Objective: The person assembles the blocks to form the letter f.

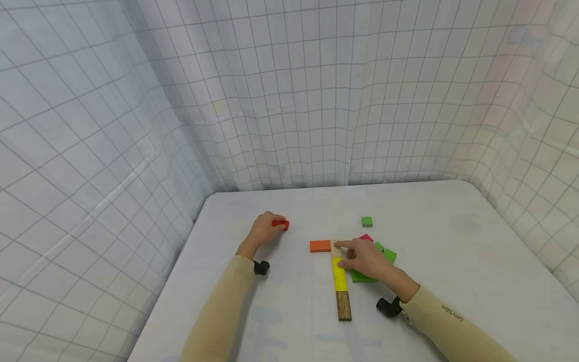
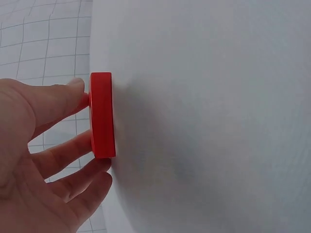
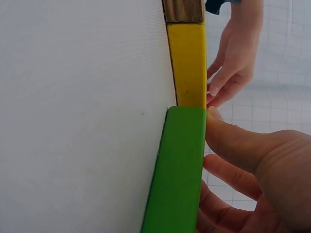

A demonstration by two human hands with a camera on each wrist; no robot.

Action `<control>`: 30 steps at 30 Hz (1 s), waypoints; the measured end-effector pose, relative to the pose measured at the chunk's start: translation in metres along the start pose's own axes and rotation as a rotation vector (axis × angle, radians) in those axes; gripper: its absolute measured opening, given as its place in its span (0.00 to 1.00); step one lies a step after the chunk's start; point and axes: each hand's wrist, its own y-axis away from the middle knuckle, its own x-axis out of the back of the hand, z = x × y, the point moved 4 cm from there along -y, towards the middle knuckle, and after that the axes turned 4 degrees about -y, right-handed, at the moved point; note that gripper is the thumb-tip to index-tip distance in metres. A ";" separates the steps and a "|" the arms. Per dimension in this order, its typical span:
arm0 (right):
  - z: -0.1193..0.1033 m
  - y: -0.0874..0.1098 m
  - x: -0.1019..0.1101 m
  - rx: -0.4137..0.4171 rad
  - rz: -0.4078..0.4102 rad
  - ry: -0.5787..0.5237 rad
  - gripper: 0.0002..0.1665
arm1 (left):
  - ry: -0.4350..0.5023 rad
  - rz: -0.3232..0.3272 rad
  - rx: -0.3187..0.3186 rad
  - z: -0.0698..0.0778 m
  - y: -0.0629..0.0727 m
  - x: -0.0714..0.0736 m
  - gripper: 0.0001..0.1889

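Note:
On the far left of the table, my left hand (image 1: 264, 229) pinches a small red block (image 2: 102, 116) between thumb and fingers, close to the white surface. My right hand (image 1: 368, 259) is over a row of blocks laid end to end. Its extended index finger touches the pale wooden block (image 1: 335, 252) at the far end, while the thumb lies at the edge of the yellow block (image 1: 340, 279). A dark brown wooden block (image 1: 344, 305) forms the near end. An orange block (image 1: 319, 246) juts left from the pale one. Beneath the right hand, a green block (image 3: 180, 170) is partly hidden.
Smaller green blocks (image 1: 390, 255) and a pink block (image 1: 366, 237) lie beside the right hand. Farther back sits a lone green block (image 1: 367, 221). White curtains with a grid pattern (image 1: 289, 100) surround the white table (image 1: 452, 226).

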 end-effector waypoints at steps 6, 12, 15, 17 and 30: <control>0.000 0.000 0.000 -0.015 0.004 0.003 0.33 | -0.009 0.019 0.020 -0.005 -0.001 -0.002 0.13; -0.001 0.000 0.000 -0.027 0.004 -0.001 0.33 | -0.012 0.033 0.059 -0.007 -0.002 -0.002 0.12; -0.001 0.000 0.000 -0.032 0.003 0.006 0.33 | 0.000 0.034 0.077 -0.006 -0.002 -0.001 0.12; -0.002 0.001 0.000 -0.030 0.004 0.012 0.33 | 0.005 0.037 0.076 -0.006 -0.002 0.000 0.12; -0.004 0.000 0.000 -0.038 0.011 0.016 0.33 | -0.015 0.051 0.077 -0.002 0.000 0.000 0.10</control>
